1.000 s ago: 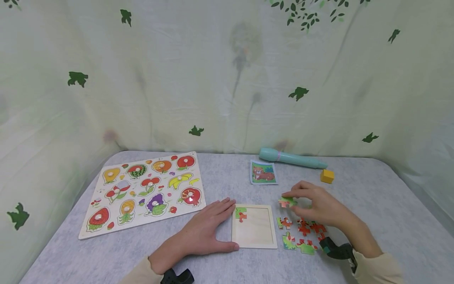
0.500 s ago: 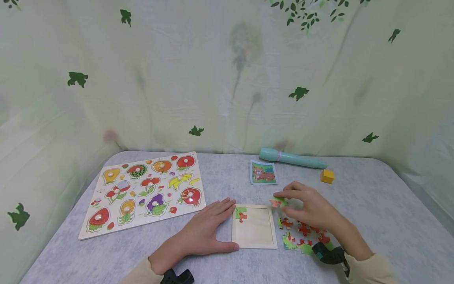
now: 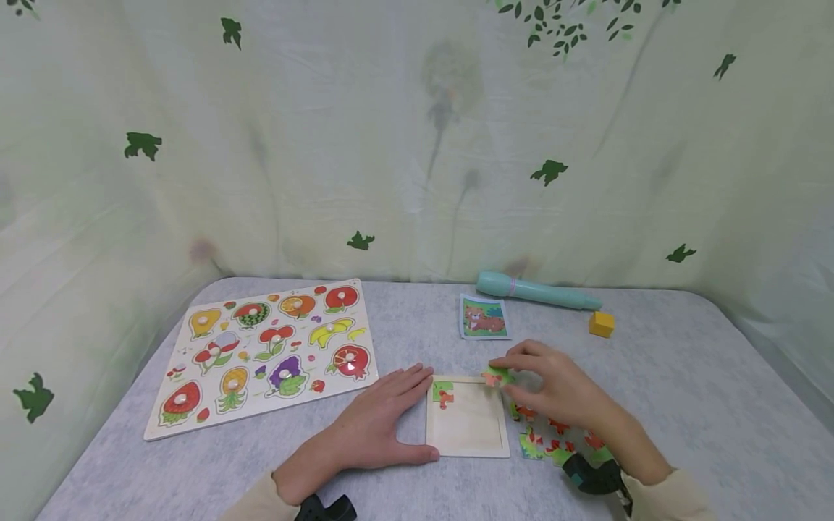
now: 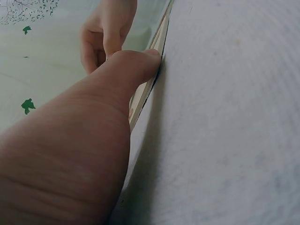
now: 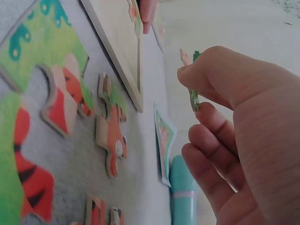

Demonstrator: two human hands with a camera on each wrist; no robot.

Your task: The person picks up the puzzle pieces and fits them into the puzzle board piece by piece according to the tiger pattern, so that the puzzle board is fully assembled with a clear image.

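Observation:
A green and orange puzzle piece (image 3: 497, 376) is pinched between thumb and fingers of my right hand (image 3: 550, 380), above the upper right corner of a square wooden puzzle frame (image 3: 469, 430). In the right wrist view that puzzle piece (image 5: 193, 82) is seen edge-on, raised off the table. My left hand (image 3: 387, 423) lies flat at the frame's left side, fingers straight, its thumb touching the lower left corner. One placed puzzle piece (image 3: 442, 393) sits in the frame's upper left corner. Several loose puzzle pieces (image 3: 532, 443) lie right of the frame, partly hidden under my right hand.
Behind the frame lies a small picture card (image 3: 484, 318) of an animal. A teal marker-shaped object (image 3: 537, 291) and a yellow block (image 3: 601, 324) are at the back right. A fruit puzzle board (image 3: 267, 354) covers the table's left side.
My right hand has moved left with the puzzle piece, from over the loose pieces to the frame's upper right corner. The left hand has stayed in place.

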